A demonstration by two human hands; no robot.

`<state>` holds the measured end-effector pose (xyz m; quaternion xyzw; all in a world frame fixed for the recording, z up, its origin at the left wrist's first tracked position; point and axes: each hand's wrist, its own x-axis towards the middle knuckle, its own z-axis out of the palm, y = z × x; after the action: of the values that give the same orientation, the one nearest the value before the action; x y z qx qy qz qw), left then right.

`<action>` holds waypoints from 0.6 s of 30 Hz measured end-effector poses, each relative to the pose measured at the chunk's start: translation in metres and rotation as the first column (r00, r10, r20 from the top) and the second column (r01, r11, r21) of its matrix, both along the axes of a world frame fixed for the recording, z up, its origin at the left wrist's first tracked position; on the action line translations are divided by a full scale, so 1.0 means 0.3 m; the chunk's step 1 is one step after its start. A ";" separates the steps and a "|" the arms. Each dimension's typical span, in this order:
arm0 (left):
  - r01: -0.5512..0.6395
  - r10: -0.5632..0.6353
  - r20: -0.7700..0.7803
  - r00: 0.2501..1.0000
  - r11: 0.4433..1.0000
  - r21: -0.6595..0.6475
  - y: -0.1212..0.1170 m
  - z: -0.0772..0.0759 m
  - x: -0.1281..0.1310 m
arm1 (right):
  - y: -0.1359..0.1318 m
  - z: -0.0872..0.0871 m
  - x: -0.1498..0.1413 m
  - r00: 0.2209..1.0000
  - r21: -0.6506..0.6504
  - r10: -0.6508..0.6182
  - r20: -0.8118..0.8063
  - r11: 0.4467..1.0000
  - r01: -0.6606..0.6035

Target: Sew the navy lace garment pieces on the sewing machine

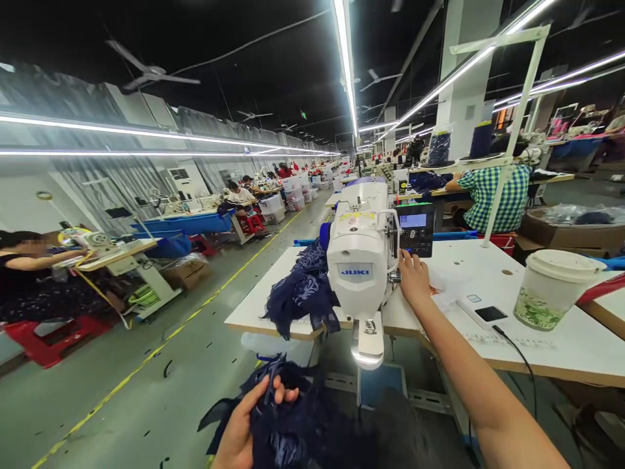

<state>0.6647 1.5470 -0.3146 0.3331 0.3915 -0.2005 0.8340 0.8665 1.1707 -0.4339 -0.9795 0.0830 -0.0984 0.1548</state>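
Note:
My left hand (249, 417) is closed round a bunch of dark navy fabric (288, 449), low in front of me, with thumb and fingertips showing. The cloth looks sheer, with loose edges hanging out. More navy patterned fabric (300, 280) lies heaped on the white table, left of a white JUKI sewing machine (356, 267). My right arm reaches forward along the machine's other side. There my right hand (415, 280) has its fingers extended beside the machine head, just below the control panel (415, 228). Whether its fingertips touch the panel is unclear; its thumb is hidden.
A lidded paper cup (554, 290) and a white device (483, 314) with a black cable stand on the table (449, 260) to the right. A pale post (512, 137) rises behind them. Co-workers sit at other machines. A yellow floor line (195, 312) runs along the aisle.

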 end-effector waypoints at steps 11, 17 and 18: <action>0.179 -0.181 0.238 0.954 0.983 0.030 -0.054 0.089 -0.068 | -0.161 0.006 -0.084 0.985 0.015 -0.025 -0.171 1.000 0.028; 0.046 -0.063 0.233 0.970 0.996 0.077 -0.081 0.102 -0.046 | -0.268 -0.080 -0.108 0.845 0.034 0.065 -0.531 0.998 -0.055; 0.060 -0.076 0.240 0.968 0.996 0.072 -0.092 0.099 -0.040 | -0.271 -0.090 -0.095 0.823 0.017 0.056 -0.565 0.998 -0.056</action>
<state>0.6528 1.5194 -0.2848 0.3948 0.2812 -0.1741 0.8572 0.8379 1.0895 -0.4608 -0.9668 0.0965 0.2003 0.1262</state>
